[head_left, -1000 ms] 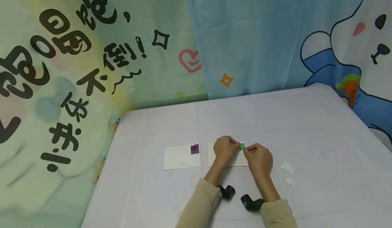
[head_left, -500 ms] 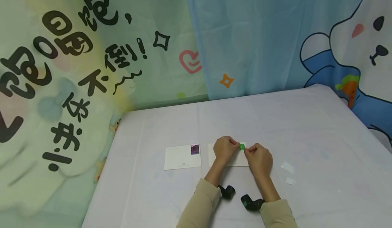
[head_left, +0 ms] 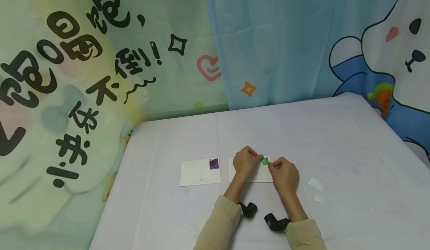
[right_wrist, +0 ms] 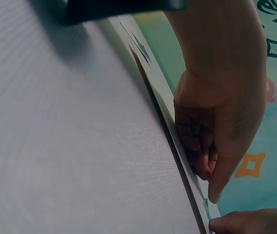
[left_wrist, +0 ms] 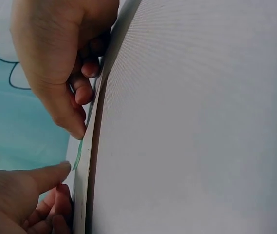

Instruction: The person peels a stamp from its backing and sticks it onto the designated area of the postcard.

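Observation:
In the head view, a small green stamp (head_left: 265,161) is at the upper right corner of a white card (head_left: 260,177). My left hand (head_left: 244,163) has its thumb tip at the stamp's upper left edge, the other fingers curled. At the stamp's right edge, the thumb and forefinger of my right hand (head_left: 284,173) pinch it. Seen edge-on in the left wrist view, the green stamp (left_wrist: 78,153) bows slightly off the card between both hands' fingertips. My left forefinger's tip is mostly hidden there. My forearms cover part of the card's lower edge.
Left of my hands lies another white card (head_left: 195,173) with a purple stamp (head_left: 213,163) in its upper right corner. Two white paper scraps (head_left: 315,183) lie to the right. A white cloth covers the table (head_left: 188,138); printed curtains (head_left: 282,37) hang behind it.
My left hand has risen slightly and shifted a little left, its forefinger lifting from the thumb, so more of the green stamp shows. My right hand and both cards stay in place.

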A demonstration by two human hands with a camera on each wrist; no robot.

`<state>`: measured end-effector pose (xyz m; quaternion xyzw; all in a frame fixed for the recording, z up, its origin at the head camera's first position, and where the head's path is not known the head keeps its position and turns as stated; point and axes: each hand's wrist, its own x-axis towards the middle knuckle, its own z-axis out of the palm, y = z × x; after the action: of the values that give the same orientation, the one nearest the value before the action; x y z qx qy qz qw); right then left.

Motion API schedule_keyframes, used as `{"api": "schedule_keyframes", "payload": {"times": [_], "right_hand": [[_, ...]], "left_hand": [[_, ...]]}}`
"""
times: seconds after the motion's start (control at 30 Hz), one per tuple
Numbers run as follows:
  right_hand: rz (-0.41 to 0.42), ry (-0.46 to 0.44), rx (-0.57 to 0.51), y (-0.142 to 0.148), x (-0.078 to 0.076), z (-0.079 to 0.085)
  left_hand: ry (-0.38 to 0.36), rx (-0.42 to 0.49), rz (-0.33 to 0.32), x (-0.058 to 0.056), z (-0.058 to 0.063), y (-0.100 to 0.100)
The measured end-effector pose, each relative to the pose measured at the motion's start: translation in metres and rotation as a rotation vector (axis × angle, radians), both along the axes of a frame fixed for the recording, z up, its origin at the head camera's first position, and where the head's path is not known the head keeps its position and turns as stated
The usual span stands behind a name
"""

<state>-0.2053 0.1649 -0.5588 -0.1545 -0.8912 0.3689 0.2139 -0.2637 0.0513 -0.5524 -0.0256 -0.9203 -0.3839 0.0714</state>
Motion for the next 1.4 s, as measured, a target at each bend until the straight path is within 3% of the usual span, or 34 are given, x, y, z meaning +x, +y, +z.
{"api": "schedule_keyframes", "payload": {"times": [0.53, 0.67, 0.8, 0.87, 0.93, 1.03, 1.13, 1.27, 1.4], "right_hand": [[0.011, 0.008, 0.005, -0.003, -0.001, 0.001], [0.014, 0.021, 0.006, -0.003, -0.001, 0.001], [0.024, 0.035, 0.006, -0.001, -0.001, -0.001], [0.046, 0.041, -0.007, -0.001, 0.0, -0.002], [0.074, 0.049, -0.027, -0.001, 0.003, -0.004], [0.142, 0.074, -0.03, -0.001, 0.008, -0.003], [0.234, 0.075, 0.055, -0.002, 0.015, -0.001], [0.376, 0.014, 0.205, -0.005, 0.024, 0.003], [0.447, -0.069, 0.294, -0.011, 0.03, 0.004]], "left_hand": [[0.002, -0.049, 0.046, -0.002, 0.002, 0.0], [-0.011, 0.031, 0.033, -0.002, 0.003, -0.003], [-0.018, 0.198, -0.027, 0.0, 0.006, -0.009], [0.02, 0.259, -0.052, 0.004, 0.009, -0.015], [0.089, 0.26, -0.074, 0.013, 0.014, -0.023], [0.181, 0.11, -0.093, 0.028, 0.019, -0.036], [0.207, -0.148, -0.136, 0.042, 0.016, -0.046], [0.131, -0.418, -0.235, 0.056, 0.005, -0.054], [0.052, -0.539, -0.305, 0.064, -0.004, -0.057]]}}
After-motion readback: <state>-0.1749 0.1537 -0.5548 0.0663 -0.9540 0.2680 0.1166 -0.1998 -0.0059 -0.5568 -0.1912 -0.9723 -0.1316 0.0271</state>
